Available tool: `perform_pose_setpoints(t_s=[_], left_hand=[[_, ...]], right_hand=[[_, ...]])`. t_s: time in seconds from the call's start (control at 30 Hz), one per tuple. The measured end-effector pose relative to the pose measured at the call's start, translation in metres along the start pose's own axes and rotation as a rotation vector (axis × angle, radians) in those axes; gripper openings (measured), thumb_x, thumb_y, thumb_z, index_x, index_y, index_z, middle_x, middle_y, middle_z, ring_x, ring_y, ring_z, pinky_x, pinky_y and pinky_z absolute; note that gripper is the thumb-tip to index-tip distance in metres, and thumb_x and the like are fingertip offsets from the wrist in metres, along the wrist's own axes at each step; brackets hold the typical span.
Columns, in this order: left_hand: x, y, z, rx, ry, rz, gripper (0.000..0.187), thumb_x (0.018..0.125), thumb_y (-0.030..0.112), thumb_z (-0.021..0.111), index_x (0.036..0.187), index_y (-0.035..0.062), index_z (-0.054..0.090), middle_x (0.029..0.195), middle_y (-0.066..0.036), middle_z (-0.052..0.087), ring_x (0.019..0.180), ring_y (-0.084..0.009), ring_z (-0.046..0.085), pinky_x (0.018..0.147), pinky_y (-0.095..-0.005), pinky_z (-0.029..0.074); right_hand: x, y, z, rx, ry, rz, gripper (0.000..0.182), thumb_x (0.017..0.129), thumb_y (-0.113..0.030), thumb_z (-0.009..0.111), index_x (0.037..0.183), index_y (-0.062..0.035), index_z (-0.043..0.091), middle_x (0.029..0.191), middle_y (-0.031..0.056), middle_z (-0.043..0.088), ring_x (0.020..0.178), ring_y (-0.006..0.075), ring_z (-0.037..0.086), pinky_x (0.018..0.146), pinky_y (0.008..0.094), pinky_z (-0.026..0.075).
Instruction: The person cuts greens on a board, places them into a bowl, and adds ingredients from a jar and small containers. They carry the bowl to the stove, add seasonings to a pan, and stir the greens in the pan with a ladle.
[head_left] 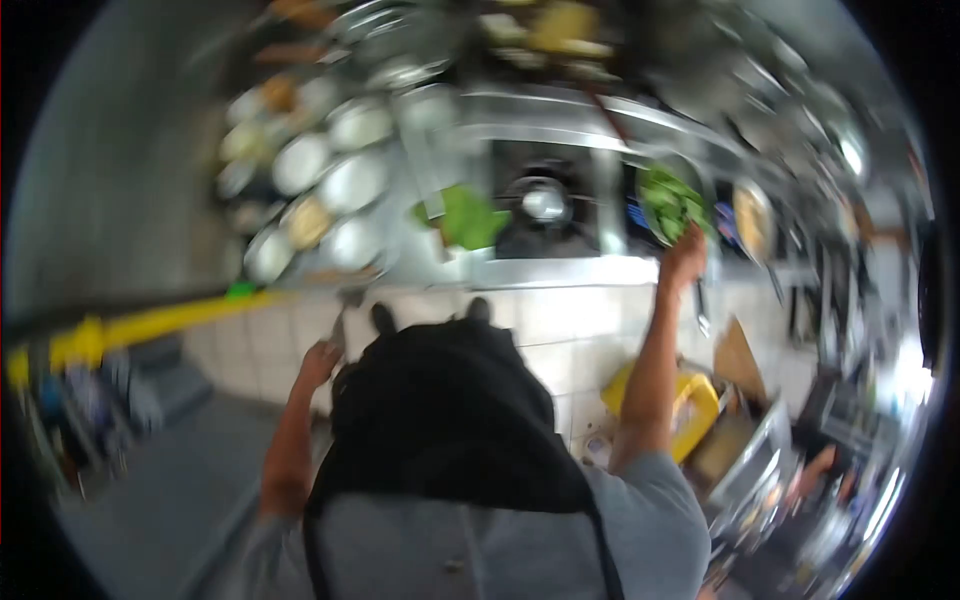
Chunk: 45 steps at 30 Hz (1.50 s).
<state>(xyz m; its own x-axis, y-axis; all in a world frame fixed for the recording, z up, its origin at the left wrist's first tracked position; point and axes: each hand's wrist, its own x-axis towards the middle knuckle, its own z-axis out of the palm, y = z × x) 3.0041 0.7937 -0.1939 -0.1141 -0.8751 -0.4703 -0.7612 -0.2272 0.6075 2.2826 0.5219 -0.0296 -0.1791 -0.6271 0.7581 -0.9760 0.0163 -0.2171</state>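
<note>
right hand [684, 258] reaches up to a bowl of greens [672, 203]; left hand [320, 362] hangs low.

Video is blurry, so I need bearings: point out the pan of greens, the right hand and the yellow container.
pan of greens [668, 203]: head view, on the green leaves.
right hand [685, 258]: head view, middle of the hand.
yellow container [695, 405]: head view, its yellow side.

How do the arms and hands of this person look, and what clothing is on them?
Both arms are bare from the short grey sleeves down to the hands. The left hand and the right hand wear no gloves. No watch or bracelet can be made out, but the picture is blurred. A black apron with dark straps covers the grey shirt between the arms.
</note>
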Motion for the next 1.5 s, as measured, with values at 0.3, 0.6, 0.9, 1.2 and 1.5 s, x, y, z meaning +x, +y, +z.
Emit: perform_pose_setpoints(t_s=[0.3,0.6,0.9,1.2,1.5], left_hand=[[-0.097,-0.071,-0.033,-0.231,0.139,-0.557,0.045,0.086,0.036,0.063,0.110,-0.0026,0.062,0.095,-0.020,0.070,0.087,-0.0317,0.068,0.078,-0.0392,0.052],[-0.109,-0.132,-0.043,-0.844,-0.073,-0.605,0.032,0.091,0.026,0.062,0.115,0.0046,0.059,0.094,-0.009,0.066,0.079,-0.0163,0.065,0.068,-0.0316,0.053],[-0.030,0.032,-0.071,-0.578,-0.151,-0.226,0.030,0.096,0.022,0.058,0.120,0.0039,0.058,0.096,-0.007,0.067,0.085,-0.0151,0.064,0.071,-0.0291,0.049],[-0.007,0.201,0.055,-0.610,-0.092,-0.255,0.029,0.094,0.021,0.061,0.119,0.0053,0.058,0.099,-0.009,0.067,0.089,-0.0168,0.065,0.074,-0.0295,0.051],[0.079,0.384,0.120,-0.280,-0.513,0.382,0.040,0.095,0.029,0.062,0.126,0.0045,0.056,0.103,-0.008,0.064,0.094,-0.0138,0.059,0.085,-0.0296,0.048]], right_hand=[[-0.104,-0.489,0.067,1.208,-0.717,-0.238,0.020,0.087,-0.007,0.053,0.097,0.0005,0.068,0.095,0.0167,0.068,0.092,0.0246,0.066,0.079,0.0337,0.049],[-0.203,-0.671,0.101,0.724,-1.249,-0.377,0.038,0.080,-0.010,0.057,0.116,-0.0001,0.062,0.111,0.0214,0.064,0.099,0.0379,0.063,0.089,0.0467,0.050],[-0.135,-0.408,0.090,0.064,-0.704,0.250,0.038,0.077,-0.004,0.057,0.115,-0.0037,0.054,0.111,0.0158,0.059,0.096,0.0333,0.057,0.081,0.0491,0.044],[-0.091,-0.358,0.115,0.235,-0.966,0.216,0.031,0.084,-0.020,0.061,0.111,-0.0045,0.062,0.111,0.0161,0.064,0.107,0.0293,0.060,0.082,0.0434,0.052],[-0.010,-0.152,-0.163,1.636,-1.188,0.542,0.021,0.091,-0.016,0.058,0.107,-0.0029,0.059,0.082,0.0051,0.058,0.066,0.0071,0.051,0.053,0.0260,0.040]])
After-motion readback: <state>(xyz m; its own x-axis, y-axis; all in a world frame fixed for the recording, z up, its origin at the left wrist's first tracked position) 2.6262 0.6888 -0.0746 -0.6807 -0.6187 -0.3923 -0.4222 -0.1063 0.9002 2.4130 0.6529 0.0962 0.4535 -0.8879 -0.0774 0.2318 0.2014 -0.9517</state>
